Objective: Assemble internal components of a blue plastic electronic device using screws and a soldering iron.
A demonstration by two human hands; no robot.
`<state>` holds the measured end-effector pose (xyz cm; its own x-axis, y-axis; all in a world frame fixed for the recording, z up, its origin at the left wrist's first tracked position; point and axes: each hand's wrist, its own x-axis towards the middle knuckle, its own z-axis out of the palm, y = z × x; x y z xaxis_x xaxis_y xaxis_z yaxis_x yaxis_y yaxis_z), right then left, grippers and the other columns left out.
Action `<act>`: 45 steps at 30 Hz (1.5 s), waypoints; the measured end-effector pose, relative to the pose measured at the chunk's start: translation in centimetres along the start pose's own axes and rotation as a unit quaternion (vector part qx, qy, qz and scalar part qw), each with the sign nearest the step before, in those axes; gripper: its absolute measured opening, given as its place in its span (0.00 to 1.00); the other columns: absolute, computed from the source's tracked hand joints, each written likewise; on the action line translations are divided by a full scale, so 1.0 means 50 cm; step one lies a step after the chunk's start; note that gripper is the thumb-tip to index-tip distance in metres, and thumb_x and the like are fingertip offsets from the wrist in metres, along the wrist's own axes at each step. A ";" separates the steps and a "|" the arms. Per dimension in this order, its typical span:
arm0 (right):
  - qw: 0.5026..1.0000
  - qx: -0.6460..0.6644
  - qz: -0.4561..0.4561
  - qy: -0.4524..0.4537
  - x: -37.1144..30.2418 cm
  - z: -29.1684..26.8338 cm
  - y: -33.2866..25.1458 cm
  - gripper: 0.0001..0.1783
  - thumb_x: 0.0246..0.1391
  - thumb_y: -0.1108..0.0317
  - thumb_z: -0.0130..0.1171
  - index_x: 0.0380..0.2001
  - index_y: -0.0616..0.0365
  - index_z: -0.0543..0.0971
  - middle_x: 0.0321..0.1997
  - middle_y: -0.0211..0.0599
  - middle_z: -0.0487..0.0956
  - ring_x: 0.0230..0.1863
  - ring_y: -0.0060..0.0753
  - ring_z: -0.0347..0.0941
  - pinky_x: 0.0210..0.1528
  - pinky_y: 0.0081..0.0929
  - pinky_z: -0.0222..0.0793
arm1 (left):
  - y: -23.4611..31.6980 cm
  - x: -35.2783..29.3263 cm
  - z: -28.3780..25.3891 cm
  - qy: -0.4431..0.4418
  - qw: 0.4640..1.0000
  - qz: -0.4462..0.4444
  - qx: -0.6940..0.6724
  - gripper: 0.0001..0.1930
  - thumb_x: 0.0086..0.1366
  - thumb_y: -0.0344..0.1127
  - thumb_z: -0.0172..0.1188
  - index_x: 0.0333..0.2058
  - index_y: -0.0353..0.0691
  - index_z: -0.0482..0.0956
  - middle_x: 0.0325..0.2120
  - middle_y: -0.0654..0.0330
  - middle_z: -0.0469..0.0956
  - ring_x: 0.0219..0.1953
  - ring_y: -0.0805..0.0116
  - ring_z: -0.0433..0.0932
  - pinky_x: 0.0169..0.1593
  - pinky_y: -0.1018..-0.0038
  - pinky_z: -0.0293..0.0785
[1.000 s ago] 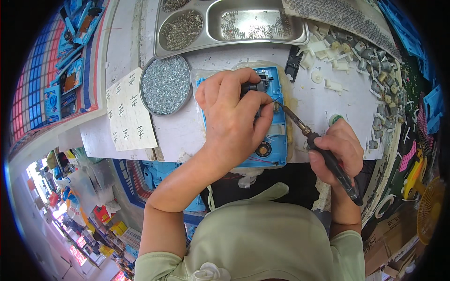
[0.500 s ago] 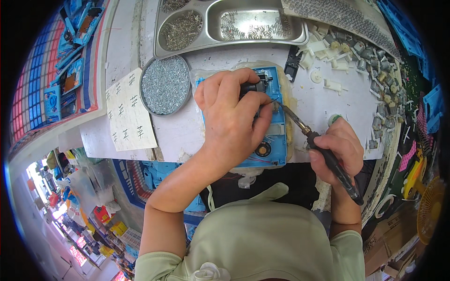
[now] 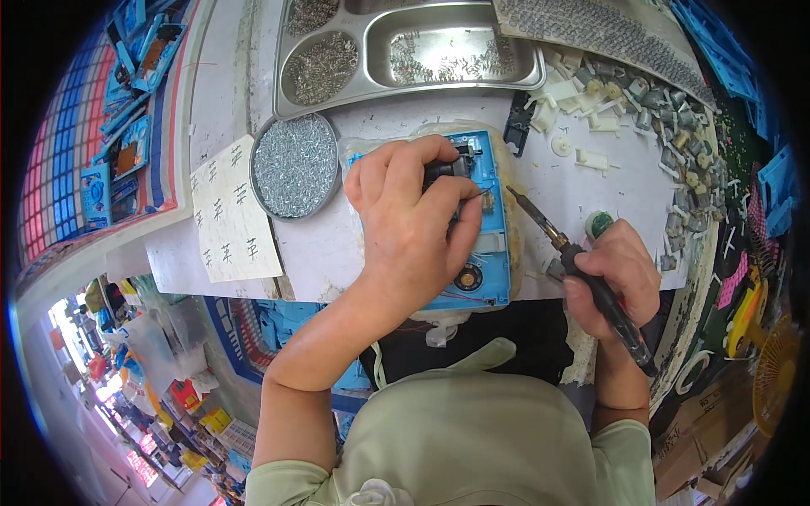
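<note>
A blue plastic housing (image 3: 494, 282) lies on a padded, plastic-wrapped support (image 3: 516, 169) at the table's front, with a black part (image 3: 447, 169) and a small round speaker-like piece (image 3: 468, 277) in it. Over the housing, my left hand (image 3: 409, 215) is closed, its fingers bent around the black part; thumb and forefinger come together near a thin wire end, their grip partly hidden. My right hand (image 3: 620, 274) holds a soldering iron (image 3: 595, 287) by its dark handle. The iron's tip points up and left, just beside the housing's right edge, apart from the left fingers.
A round dish of screws (image 3: 295, 167) stands left, beside a handwritten paper sheet (image 3: 232, 215). Behind is a metal compartment tray (image 3: 405, 94) with springs. Small motors and white plastic parts (image 3: 666, 135) are heaped at right. A small green-and-white roll (image 3: 599, 224) lies near my right hand.
The soldering iron's tip has drawn back to the right, away from the left fingertips. My left hand keeps its place over the housing. The whole view has shifted slightly.
</note>
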<state>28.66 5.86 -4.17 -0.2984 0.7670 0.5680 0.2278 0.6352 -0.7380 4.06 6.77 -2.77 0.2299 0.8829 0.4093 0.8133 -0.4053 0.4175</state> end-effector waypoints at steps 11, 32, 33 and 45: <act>1.000 -0.003 0.007 0.003 -0.004 -0.007 -0.001 0.14 0.42 0.76 0.71 0.36 0.61 0.81 0.20 0.31 0.71 0.20 0.34 0.64 0.24 0.29 0.57 | 0.003 0.001 -0.001 -0.008 1.000 -0.001 0.010 0.09 0.48 0.31 0.72 0.31 0.43 0.85 0.45 0.57 0.76 0.48 0.56 0.71 0.53 0.61 0.60; 1.000 0.001 0.003 0.011 -0.002 0.000 -0.002 0.15 0.41 0.77 0.71 0.36 0.61 0.81 0.19 0.31 0.71 0.20 0.33 0.64 0.23 0.28 0.56 | -0.002 -0.001 -0.003 -0.003 1.000 0.010 0.008 0.10 0.48 0.29 0.73 0.31 0.44 0.86 0.46 0.57 0.76 0.48 0.57 0.72 0.53 0.62 0.60; 1.000 0.001 0.002 0.011 -0.002 0.000 -0.002 0.15 0.41 0.77 0.71 0.36 0.61 0.81 0.19 0.31 0.71 0.20 0.33 0.64 0.23 0.28 0.56 | -0.002 -0.001 -0.003 -0.003 1.000 0.010 0.009 0.10 0.48 0.29 0.73 0.31 0.44 0.86 0.46 0.57 0.76 0.48 0.57 0.72 0.53 0.62 0.60; 1.000 -0.001 0.003 0.011 -0.004 0.001 -0.001 0.15 0.42 0.77 0.71 0.36 0.62 0.81 0.20 0.31 0.71 0.20 0.33 0.64 0.23 0.28 0.56 | -0.006 -0.002 -0.004 0.001 1.000 0.015 -0.011 0.10 0.48 0.29 0.73 0.32 0.45 0.86 0.45 0.57 0.76 0.47 0.57 0.72 0.53 0.63 0.61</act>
<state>28.65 5.68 -4.28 -0.2769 0.7722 0.5718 0.2307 0.6311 -0.7406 3.68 6.77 -2.77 0.2526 0.8697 0.4241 0.7939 -0.4368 0.4230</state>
